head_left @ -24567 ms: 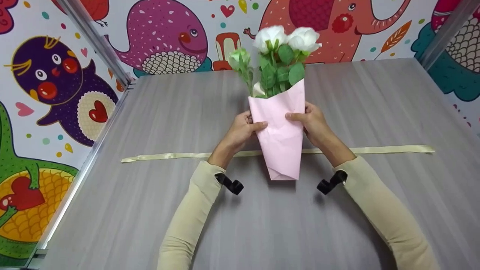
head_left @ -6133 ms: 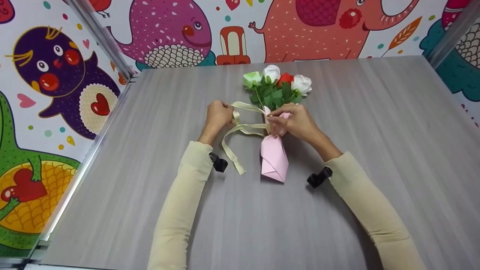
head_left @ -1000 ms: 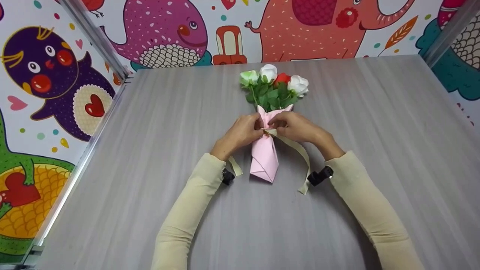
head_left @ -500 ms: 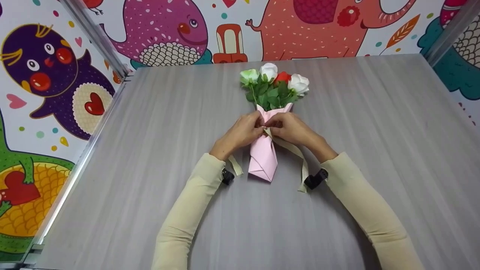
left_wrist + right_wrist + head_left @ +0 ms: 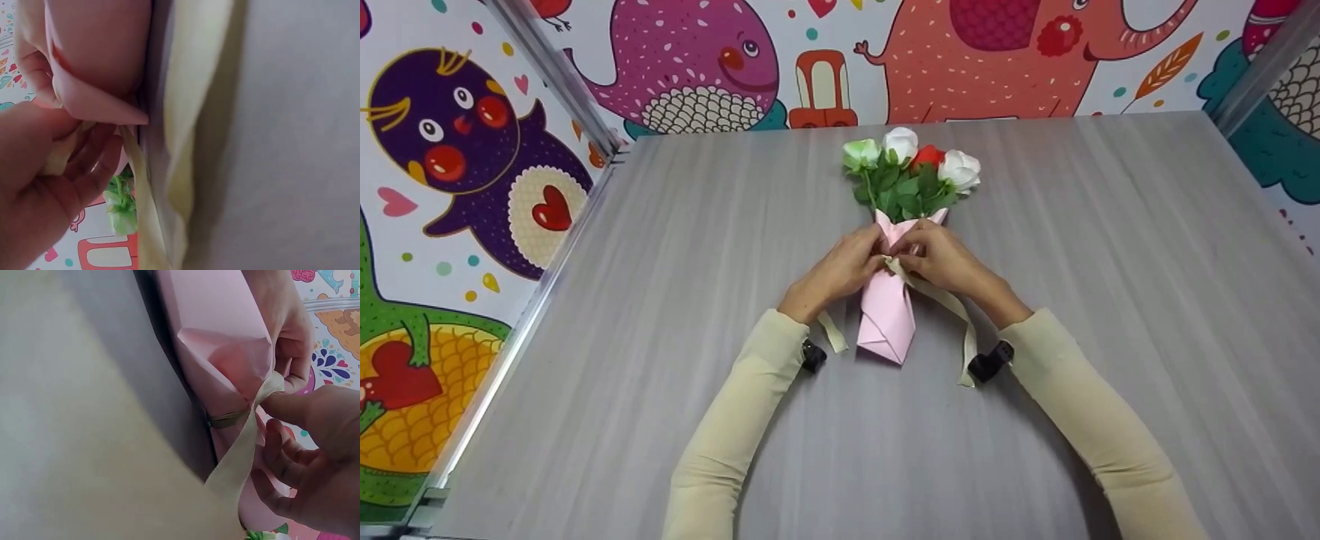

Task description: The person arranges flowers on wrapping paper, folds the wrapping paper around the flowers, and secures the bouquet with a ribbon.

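Observation:
A bouquet point(image 5: 904, 191) of white, red and pale green roses lies on the table, its lower part in pink wrapping paper point(image 5: 887, 315). Around the pinched waist of the paper runs a cream ribbon point(image 5: 956, 304), crossed at the front. My left hand point(image 5: 840, 266) pinches ribbon at the crossing; in the left wrist view a fold of it sits inside the curled fingers point(image 5: 93, 160). From the other side my right hand point(image 5: 949, 259) holds the ribbon close to the crossing, thumb against it in the right wrist view. One ribbon tail hangs down beside each wrist.
The grey wood-grain table point(image 5: 660, 420) extends around the bouquet. Behind it stands a wall point(image 5: 832, 45) printed with cartoon animals, with metal frame posts point(image 5: 547, 71) at the corners. Small black cameras point(image 5: 990, 362) sit on both wrists.
Earlier the bouquet was held up with the ribbon flat on the table; later the ribbon went round the paper. Over the last second the right hand moved slightly left, towards the crossing.

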A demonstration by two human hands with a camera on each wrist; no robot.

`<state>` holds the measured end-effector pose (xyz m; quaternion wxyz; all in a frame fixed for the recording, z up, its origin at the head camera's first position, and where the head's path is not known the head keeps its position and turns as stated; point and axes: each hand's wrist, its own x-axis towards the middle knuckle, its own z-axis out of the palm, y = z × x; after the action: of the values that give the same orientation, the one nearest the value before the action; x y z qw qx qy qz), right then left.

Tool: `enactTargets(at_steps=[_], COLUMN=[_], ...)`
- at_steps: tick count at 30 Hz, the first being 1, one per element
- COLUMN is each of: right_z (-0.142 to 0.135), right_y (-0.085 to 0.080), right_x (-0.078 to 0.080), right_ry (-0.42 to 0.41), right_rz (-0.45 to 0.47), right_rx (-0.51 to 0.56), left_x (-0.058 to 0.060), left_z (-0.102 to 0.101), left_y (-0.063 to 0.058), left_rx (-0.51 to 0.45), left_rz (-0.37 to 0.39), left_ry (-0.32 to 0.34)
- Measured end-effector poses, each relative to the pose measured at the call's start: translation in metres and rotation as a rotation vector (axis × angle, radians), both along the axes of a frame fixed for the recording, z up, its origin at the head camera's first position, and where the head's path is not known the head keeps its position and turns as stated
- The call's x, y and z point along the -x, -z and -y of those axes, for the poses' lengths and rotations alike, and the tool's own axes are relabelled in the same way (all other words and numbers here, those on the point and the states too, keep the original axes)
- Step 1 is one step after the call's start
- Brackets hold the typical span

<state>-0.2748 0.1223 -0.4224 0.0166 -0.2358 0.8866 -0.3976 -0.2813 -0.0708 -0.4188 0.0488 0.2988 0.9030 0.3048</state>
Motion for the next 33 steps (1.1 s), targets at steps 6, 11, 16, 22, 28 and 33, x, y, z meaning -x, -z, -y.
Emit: enactTargets(at_steps=[6,11,16,22,28,33], right_z=[-0.0008,-0.0024,0.0001,0.0046,0.0037,0.0045], right_y=[0.0,0.0012,0.0013,0.0034,0.0066,0.0089], right_x=[0.0002,-0.0003,-0.002,-0.0005,0.0017,0.0016], right_ry=[-0.022,-0.053,-0.028,0.028,0.037,0.025], right_rz=[0.017,0.011,0.035,0.004,0.01,0.007], right_rx=[-0.003,0.007,0.026,0.019,0.057,0.055], left_x=[0.0003,0.0007,0.0011,0.0008,0.0007,0.0006], left_z=[0.0013,0.0023,0.004,0.0033,0.0046,0.0062], left_y=[0.0008,0.0007,0.0017,0.0,0.0008,0.0001], left_rx=[-0.019,-0.041,-0.049,-0.039,-0.036,-0.051], left_rz=[-0.005,0.033,0.045,0.025,0.006,0.039], left_ry=[0.001,-0.004,-0.004,-0.025,-0.044,-0.062])
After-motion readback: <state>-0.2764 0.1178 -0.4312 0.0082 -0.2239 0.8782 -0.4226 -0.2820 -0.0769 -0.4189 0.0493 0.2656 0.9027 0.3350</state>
